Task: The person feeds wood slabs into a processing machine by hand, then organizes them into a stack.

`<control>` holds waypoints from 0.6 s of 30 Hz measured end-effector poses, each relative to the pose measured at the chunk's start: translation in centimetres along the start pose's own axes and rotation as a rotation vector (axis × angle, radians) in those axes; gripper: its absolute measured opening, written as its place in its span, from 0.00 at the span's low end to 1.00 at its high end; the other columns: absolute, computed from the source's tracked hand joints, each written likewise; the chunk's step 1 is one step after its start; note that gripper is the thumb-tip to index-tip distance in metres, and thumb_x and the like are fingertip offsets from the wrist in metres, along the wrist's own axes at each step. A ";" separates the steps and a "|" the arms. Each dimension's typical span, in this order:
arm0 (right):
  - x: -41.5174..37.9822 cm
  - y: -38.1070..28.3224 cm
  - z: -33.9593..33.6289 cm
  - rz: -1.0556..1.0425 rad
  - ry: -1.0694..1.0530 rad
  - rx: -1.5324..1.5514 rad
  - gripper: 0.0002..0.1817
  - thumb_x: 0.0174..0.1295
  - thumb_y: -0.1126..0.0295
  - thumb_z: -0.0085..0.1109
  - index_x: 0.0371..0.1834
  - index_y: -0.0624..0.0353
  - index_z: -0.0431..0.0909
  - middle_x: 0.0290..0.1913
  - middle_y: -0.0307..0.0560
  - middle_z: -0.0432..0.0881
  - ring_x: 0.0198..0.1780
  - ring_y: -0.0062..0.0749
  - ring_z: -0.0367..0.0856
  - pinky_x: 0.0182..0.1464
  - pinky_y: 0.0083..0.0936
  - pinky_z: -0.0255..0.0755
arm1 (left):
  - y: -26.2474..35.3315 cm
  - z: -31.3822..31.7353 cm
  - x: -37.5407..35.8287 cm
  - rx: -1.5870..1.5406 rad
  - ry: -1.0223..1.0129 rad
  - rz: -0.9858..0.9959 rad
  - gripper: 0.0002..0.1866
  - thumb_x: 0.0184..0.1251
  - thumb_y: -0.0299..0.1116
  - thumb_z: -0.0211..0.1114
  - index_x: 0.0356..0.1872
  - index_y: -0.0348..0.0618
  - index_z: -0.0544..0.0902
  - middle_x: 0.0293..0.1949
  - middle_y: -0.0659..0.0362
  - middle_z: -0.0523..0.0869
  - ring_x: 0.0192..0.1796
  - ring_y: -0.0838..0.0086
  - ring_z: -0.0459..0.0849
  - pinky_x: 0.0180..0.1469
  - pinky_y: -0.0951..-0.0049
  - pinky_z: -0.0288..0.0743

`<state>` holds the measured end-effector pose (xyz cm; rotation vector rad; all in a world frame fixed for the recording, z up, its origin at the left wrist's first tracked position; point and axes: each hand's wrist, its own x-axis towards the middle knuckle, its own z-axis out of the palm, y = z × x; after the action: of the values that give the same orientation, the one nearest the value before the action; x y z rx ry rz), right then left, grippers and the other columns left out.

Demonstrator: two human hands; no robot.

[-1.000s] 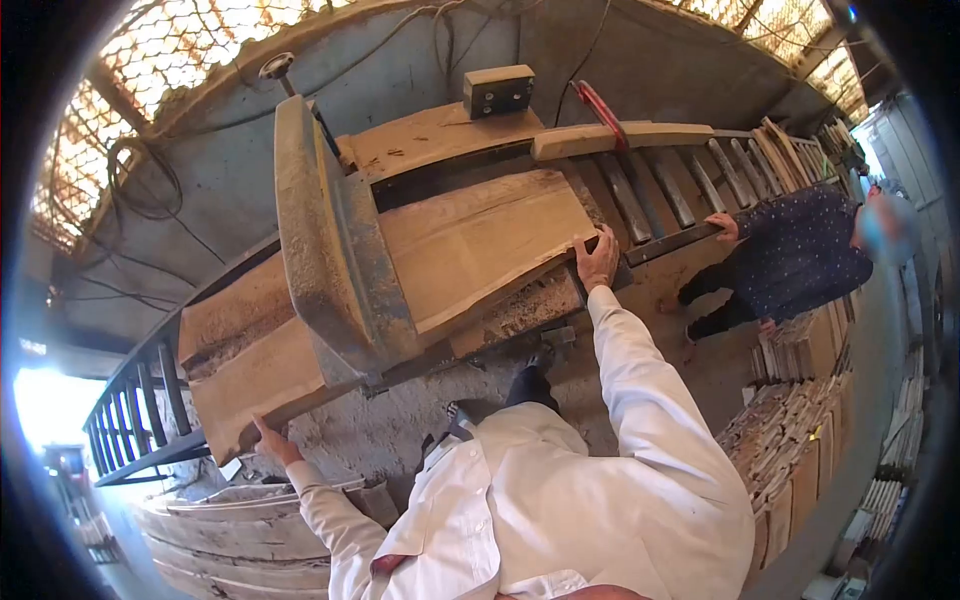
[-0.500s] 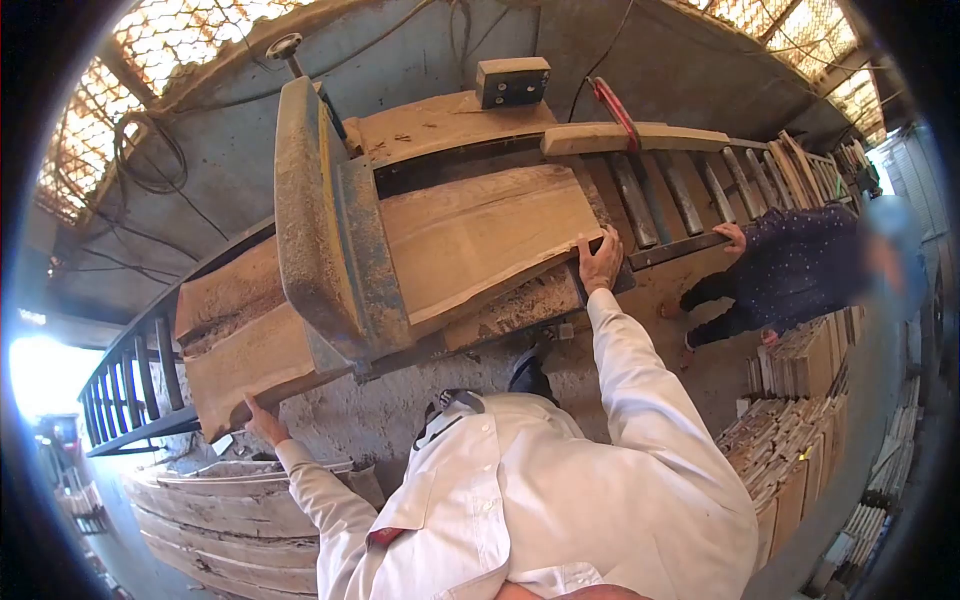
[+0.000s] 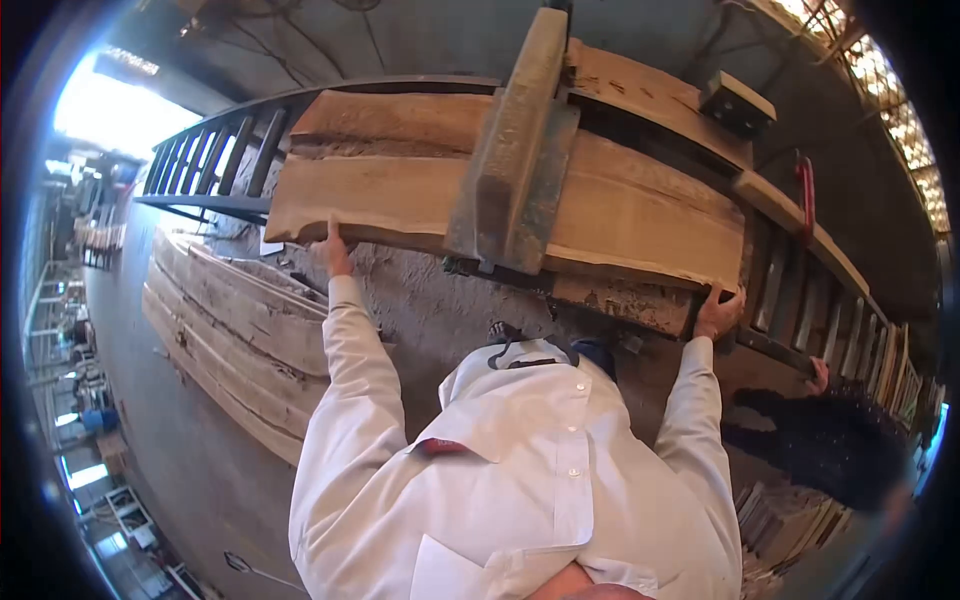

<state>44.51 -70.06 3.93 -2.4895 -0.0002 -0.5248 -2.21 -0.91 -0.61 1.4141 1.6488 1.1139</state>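
A wide wooden slab (image 3: pixel 640 222) with a rough front edge lies flat and runs beneath the dusty upright guard (image 3: pixel 515 130) of a machine. Near the slab's left end, my left hand (image 3: pixel 333 252) is closed on the front edge, thumb on top and fingers underneath. At the right front corner, my right hand (image 3: pixel 718 313) grips the same slab, fingers partly hidden below it. Bark-like roughness and sawdust mark a groove along the slab's back part.
Roller conveyor frames extend left (image 3: pixel 215 165) and right (image 3: pixel 800 300). Past my right hand, a person in dark clothing (image 3: pixel 830 435) has a hand on the rail. Stacked slabs (image 3: pixel 225 330) lie at left. A red clamp (image 3: pixel 806 195) and a wooden beam (image 3: pixel 800 225) stand behind.
My view has swung to the left, so the machine and slab appear further right. Both hands keep their grip on the slab's front edge. The other person's hand stays at the rail.
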 end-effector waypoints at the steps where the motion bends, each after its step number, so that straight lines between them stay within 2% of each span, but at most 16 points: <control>1: 0.2 -0.2 0.3 0.004 -0.005 0.008 0.40 0.66 0.40 0.58 0.66 0.68 0.73 0.70 0.62 0.72 0.72 0.56 0.67 0.74 0.46 0.59 | 0.3 0.0 -0.4 -0.062 -0.009 -0.012 0.46 0.59 0.63 0.74 0.50 0.16 0.79 0.50 0.37 0.85 0.49 0.55 0.86 0.51 0.57 0.80; 7: -0.2 -0.1 0.1 0.049 -0.011 -0.005 0.41 0.67 0.38 0.56 0.67 0.67 0.72 0.72 0.59 0.70 0.75 0.54 0.64 0.76 0.46 0.56 | 1.8 -0.1 -1.6 -0.240 -0.047 -0.144 0.50 0.60 0.54 0.78 0.66 0.19 0.65 0.65 0.36 0.75 0.60 0.54 0.81 0.59 0.61 0.79; 10: 0.0 -0.3 -0.1 0.049 -0.028 -0.009 0.42 0.67 0.38 0.56 0.68 0.67 0.71 0.73 0.59 0.70 0.75 0.54 0.64 0.76 0.46 0.56 | 1.4 0.1 -1.4 -0.229 -0.023 -0.112 0.42 0.65 0.52 0.75 0.67 0.33 0.64 0.61 0.43 0.76 0.52 0.55 0.85 0.42 0.55 0.90; 13: -0.4 -0.7 -0.3 0.060 -0.029 -0.015 0.42 0.67 0.39 0.56 0.69 0.66 0.70 0.73 0.59 0.70 0.75 0.53 0.64 0.76 0.46 0.57 | 3.0 -0.2 -2.6 -0.185 -0.008 -0.146 0.43 0.65 0.52 0.75 0.66 0.28 0.65 0.60 0.41 0.77 0.55 0.55 0.85 0.43 0.57 0.89; 16: -0.2 -0.2 -0.1 0.055 -0.031 -0.029 0.42 0.66 0.39 0.58 0.71 0.65 0.69 0.72 0.60 0.70 0.75 0.54 0.65 0.76 0.45 0.58 | 5.3 -1.2 -3.9 0.030 -0.007 -0.166 0.49 0.59 0.60 0.76 0.64 0.22 0.70 0.64 0.38 0.79 0.64 0.50 0.80 0.66 0.59 0.73; 18: -0.1 -0.2 0.0 0.062 -0.040 -0.034 0.43 0.66 0.38 0.57 0.71 0.64 0.69 0.72 0.60 0.70 0.75 0.54 0.65 0.76 0.45 0.57 | 2.8 -0.4 -2.9 0.025 0.039 -0.108 0.49 0.58 0.63 0.75 0.63 0.23 0.72 0.62 0.39 0.80 0.64 0.49 0.80 0.66 0.59 0.72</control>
<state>44.41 -69.87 4.06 -2.5237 0.0710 -0.4528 -0.92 -3.76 2.07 1.3099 1.7507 1.0685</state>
